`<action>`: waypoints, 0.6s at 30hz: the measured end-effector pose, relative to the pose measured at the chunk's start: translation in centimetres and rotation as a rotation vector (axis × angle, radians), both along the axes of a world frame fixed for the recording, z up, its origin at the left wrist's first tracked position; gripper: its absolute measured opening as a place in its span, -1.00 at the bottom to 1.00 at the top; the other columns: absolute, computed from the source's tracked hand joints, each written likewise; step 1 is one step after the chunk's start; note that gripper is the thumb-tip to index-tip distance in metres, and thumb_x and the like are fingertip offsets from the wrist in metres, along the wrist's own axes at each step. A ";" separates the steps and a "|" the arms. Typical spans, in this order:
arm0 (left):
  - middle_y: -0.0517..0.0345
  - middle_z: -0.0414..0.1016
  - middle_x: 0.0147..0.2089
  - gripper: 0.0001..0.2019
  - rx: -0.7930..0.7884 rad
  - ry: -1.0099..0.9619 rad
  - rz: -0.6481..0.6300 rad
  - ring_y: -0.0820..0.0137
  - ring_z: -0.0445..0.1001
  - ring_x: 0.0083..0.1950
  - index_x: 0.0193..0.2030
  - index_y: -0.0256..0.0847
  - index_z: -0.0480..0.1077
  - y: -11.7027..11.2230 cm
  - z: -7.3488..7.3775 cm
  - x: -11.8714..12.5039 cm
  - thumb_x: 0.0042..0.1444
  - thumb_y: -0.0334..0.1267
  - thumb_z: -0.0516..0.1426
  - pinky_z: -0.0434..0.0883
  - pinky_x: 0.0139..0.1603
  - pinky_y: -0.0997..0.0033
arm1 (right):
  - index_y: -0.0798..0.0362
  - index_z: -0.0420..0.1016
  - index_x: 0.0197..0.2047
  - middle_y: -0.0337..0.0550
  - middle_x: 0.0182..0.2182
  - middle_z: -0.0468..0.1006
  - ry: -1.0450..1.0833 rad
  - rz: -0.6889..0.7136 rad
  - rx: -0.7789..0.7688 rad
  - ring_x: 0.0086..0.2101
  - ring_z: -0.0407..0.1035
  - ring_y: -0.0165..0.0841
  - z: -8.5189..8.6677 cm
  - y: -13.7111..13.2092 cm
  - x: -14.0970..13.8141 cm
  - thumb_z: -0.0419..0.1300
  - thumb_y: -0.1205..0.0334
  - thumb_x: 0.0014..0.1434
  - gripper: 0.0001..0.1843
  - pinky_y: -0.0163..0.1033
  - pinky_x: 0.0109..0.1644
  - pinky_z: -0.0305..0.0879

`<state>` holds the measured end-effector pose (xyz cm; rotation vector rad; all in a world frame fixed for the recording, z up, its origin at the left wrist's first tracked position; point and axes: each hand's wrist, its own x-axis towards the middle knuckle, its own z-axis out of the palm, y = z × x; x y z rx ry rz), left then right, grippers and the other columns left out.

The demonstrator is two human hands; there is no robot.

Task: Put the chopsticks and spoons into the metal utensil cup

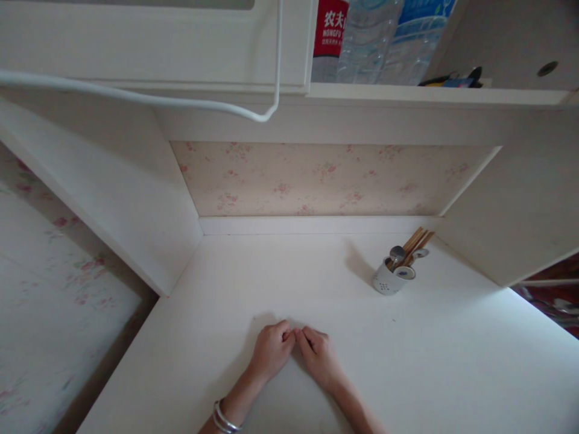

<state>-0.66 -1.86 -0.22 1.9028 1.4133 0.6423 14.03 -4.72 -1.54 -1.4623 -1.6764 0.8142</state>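
Facing each other at the near centre of the desk (452, 361), the left hand (271, 348) and the right hand (318, 355) are positioned with their thumb sides together, touching or nearly so. Fingers (281, 329) of both hands are clenched into fists. Two metal bangles (216, 416) encircle the left wrist. The utensil holder (384, 282), white with dark dots, stands on the desk beyond the right hand and to its right, well apart from both hands. Wooden chopsticks (412, 242) and spoons (397, 252) project from its open top. Above the desk, a shelf (384, 91) carries plastic bottles (366, 45); a white cord or rod (181, 101) extends in front of the cabinet (203, 51) at the left.
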 end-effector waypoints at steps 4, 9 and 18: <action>0.30 0.15 -0.61 -0.71 -0.004 -0.006 0.000 0.49 0.16 -0.53 -0.57 -0.19 0.14 0.0 0.0 0.0 0.16 -0.22 0.00 -0.03 -0.45 0.45 | 0.04 0.30 -0.56 -0.30 -0.61 0.27 0.028 -0.009 -0.023 -0.54 0.14 -0.42 -0.1 -0.1 -0.3 0.01 -0.01 0.33 -0.53 -0.29 -0.42 -0.02; 0.32 0.13 -0.61 -0.61 -0.040 -0.033 0.017 0.51 0.15 -0.53 -0.58 -0.20 0.15 0.0 -0.1 0.0 0.20 -0.05 0.01 0.00 -0.44 0.46 | 0.03 0.31 -0.50 -0.32 -0.61 0.25 0.323 -0.231 -0.119 -0.54 0.15 -0.40 0.6 1.2 2.5 0.00 -0.14 0.28 -0.53 -0.30 -0.43 0.07; 0.33 0.11 -0.60 -0.59 -0.103 -0.085 0.004 0.50 0.14 -0.51 -0.57 -0.19 0.12 0.6 -0.3 -0.2 0.18 0.02 0.03 0.02 -0.43 0.46 | 0.13 0.12 0.20 0.13 0.11 0.17 0.051 -1.157 -0.015 -0.10 0.30 -0.12 3.2 5.1 18.4 0.39 -0.26 -0.26 0.08 0.01 0.05 0.25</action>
